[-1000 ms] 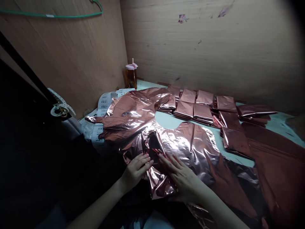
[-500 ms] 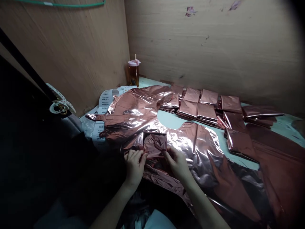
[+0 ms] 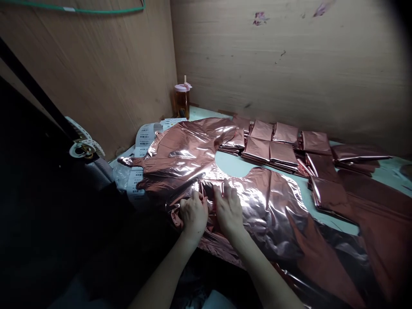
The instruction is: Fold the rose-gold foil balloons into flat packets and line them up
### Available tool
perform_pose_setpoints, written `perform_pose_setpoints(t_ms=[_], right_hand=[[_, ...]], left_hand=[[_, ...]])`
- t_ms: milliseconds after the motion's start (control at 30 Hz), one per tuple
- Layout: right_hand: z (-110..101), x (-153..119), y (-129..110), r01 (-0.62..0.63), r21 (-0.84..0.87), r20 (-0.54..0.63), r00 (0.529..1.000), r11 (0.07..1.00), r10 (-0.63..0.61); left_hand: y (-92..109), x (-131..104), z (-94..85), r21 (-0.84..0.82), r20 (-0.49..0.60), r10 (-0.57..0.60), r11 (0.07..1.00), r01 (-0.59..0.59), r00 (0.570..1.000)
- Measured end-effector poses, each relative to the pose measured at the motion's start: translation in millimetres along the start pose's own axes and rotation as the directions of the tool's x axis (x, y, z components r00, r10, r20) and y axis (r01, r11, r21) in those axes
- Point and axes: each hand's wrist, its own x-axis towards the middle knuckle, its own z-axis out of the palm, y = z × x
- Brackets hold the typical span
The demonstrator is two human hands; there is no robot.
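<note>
- Several fingers of the left hand [image 3: 195, 212] curl against the folded packet [image 3: 208, 189], grip unclear.
- The right hand [image 3: 229, 208] lies flat over it, grip wide.
- Slick foil sheets [image 3: 270, 201] beneath could slide, skewing its folds.
- Stacked packets [image 3: 255, 148] sit beyond.

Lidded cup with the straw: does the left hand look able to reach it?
Probably, with a stretch: low-lying foil sheet, nothing upright, separates the left hand from the lidded cup, though that hand is at the folded foil.

Lidded cup [image 3: 182, 102], green hanger [image 3: 96, 11]
</note>
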Motion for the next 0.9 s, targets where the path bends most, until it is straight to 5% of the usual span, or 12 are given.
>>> perform_pose_setpoints(t_ms=[100, 167, 267, 433, 533, 633, 700, 767, 900], right_hand=[[10, 9, 15, 0.283, 0.119, 0.033, 0.957, 0.952, -0.288], [14, 11, 21, 0.319, 0.141, 0.088, 0.939, 0.937, -0.333], [12, 11, 20, 0.307, 0.085, 0.145, 0.938, 0.948, -0.317], [-10, 10, 15, 0.356, 0.11, 0.226, 0.9, 0.928, -0.372], [-20, 0, 11, 0.404, 0.134, 0.246, 0.871, 0.905, -0.425], [-13, -21, -4, 0.421, 0.039, 0.204, 0.884, 0.906, -0.42], [2, -35, -15, 0.396, -0.057, 0.097, 0.916, 0.916, -0.39], [16, -45, -19, 0.363, -0.127, -0.052, 0.927, 0.923, -0.372], [1, -61, 20, 0.336, -0.002, -0.21, 0.921, 0.942, -0.329]], left_hand=[[-3, 1, 2.5, -0.015, -0.047, 0.083, 0.996, -0.084, 0.995], [-9, 7, 0.4, 0.0, -0.015, 0.257, 0.966, -0.257, 0.966], [-26, 27, -8.2, 0.004, 0.193, 0.474, 0.875, -0.484, 0.859], [-62, 59, -34.4, -0.036, 0.431, 0.541, 0.81, -0.586, 0.722], [-74, 72, -51.6, -0.108, 0.48, 0.64, 0.721, -0.684, 0.599], [-78, 82, -59.7, -0.16, 0.412, 0.744, 0.628, -0.762, 0.526], [-79, 84, -57.7, -0.183, 0.341, 0.786, 0.594, -0.784, 0.516], [-80, 84, -50.4, -0.209, 0.262, 0.788, 0.61, -0.764, 0.557], [-89, 76, -25.4, -0.268, 0.137, 0.763, 0.643, -0.718, 0.632]])
